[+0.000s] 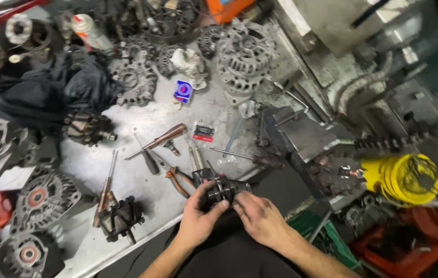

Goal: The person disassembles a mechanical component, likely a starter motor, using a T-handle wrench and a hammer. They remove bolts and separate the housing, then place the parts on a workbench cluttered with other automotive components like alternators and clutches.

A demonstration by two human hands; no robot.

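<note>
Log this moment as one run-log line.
left hand: grips dark rotor part | right hand: fingers on same part | nearby: pliers, bench

I see the rotor (223,190), dark and greasy with claw-shaped poles, lying tilted on its side just off the bench edge.

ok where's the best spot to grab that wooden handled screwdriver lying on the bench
Probably the brown wooden-handled screwdriver is best taken by its thick handle at the upper right end, coming from above. It lies flat on the grey metal workbench, tip pointing lower left, and the handle has bare bench around it.
</note>
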